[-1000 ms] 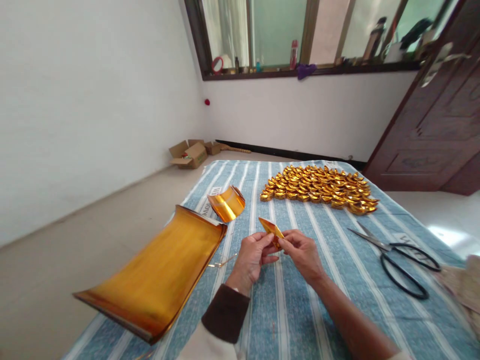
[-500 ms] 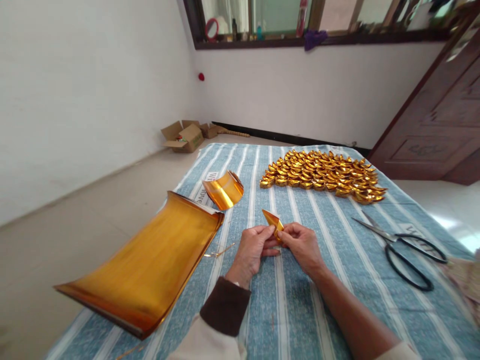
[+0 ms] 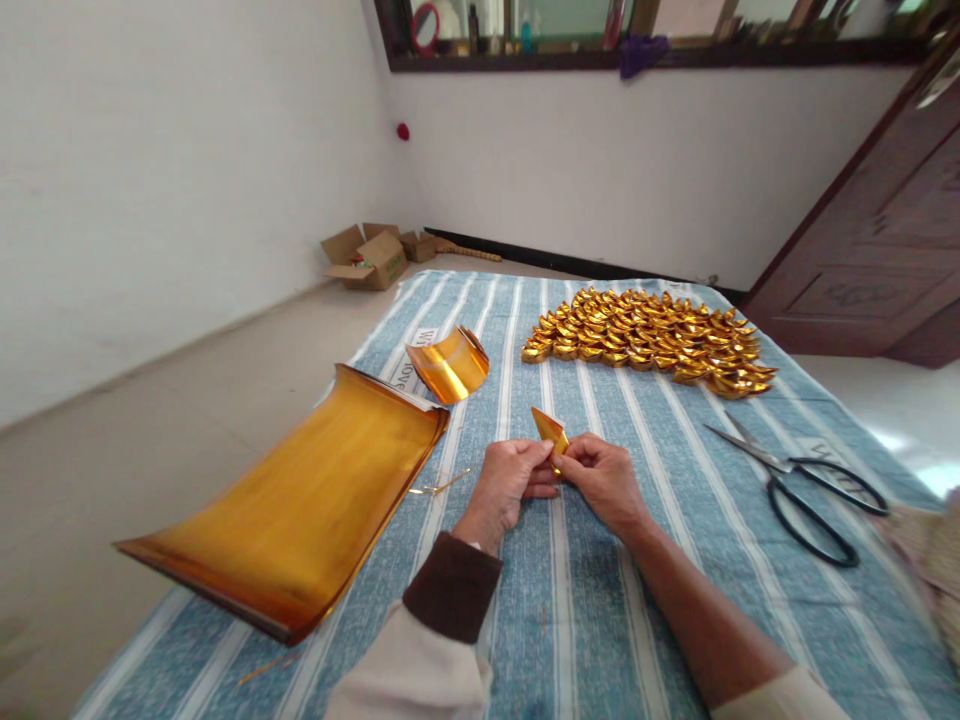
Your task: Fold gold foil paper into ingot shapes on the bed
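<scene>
Hands meeting fingertip to fingertip — left hand (image 3: pixel 508 483), right hand (image 3: pixel 600 478) — pinching gold foil piece (image 3: pixel 550 429)

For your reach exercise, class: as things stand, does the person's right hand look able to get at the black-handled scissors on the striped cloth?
Probably yes. The scissors lie flat on the striped cloth to the right hand's own side, with only bare cloth between. But that hand and the left hand are pinching a folded gold paper.

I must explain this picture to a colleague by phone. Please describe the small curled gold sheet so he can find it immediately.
On the blue striped cloth, find the big stack of gold foil sheets overhanging its left edge. Just past its far corner lies the small curled gold sheet. Unlike the folded ingots heaped to its right, it is unfolded and lies alone.
</scene>
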`<action>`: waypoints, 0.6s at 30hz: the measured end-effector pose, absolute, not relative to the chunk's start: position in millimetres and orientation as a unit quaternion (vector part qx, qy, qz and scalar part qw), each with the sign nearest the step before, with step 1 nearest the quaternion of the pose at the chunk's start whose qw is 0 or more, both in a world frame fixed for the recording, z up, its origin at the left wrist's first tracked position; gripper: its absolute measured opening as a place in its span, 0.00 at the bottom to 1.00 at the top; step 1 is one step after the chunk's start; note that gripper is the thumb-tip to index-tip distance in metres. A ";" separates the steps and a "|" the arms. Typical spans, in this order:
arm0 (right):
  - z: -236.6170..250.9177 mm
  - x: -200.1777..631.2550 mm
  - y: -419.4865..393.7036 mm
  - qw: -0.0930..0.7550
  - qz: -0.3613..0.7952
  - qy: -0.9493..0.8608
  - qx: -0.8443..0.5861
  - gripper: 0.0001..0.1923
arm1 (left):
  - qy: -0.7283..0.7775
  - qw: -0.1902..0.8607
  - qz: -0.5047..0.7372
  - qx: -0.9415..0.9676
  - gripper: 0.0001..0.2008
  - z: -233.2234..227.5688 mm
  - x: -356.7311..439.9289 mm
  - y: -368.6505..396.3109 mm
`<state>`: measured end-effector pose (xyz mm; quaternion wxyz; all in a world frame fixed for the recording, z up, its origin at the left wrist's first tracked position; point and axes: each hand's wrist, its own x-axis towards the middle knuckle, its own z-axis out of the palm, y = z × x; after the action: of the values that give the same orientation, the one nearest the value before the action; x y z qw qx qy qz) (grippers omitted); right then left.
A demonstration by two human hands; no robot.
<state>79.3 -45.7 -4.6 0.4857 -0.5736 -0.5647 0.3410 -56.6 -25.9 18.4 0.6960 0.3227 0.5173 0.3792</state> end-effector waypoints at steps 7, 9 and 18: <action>-6.5 80.4 -46.9 0.490 0.336 -0.582 -0.555 0.12 | 0.522 0.695 0.373 0.325 0.09 15.8 -57.3 -24.9; -6.6 81.3 -46.9 0.484 0.344 -0.578 -0.560 0.12 | 0.523 0.695 0.371 0.326 0.09 15.4 -57.5 -24.8; -7.2 77.1 -48.6 0.527 0.442 -0.482 -0.543 0.16 | 0.530 0.659 0.417 0.335 0.09 16.4 -54.3 -26.8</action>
<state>77.1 -48.6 -7.2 0.5267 -0.5430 -0.4819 0.4422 -54.3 -26.8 16.4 0.6587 0.3346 0.5298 0.4165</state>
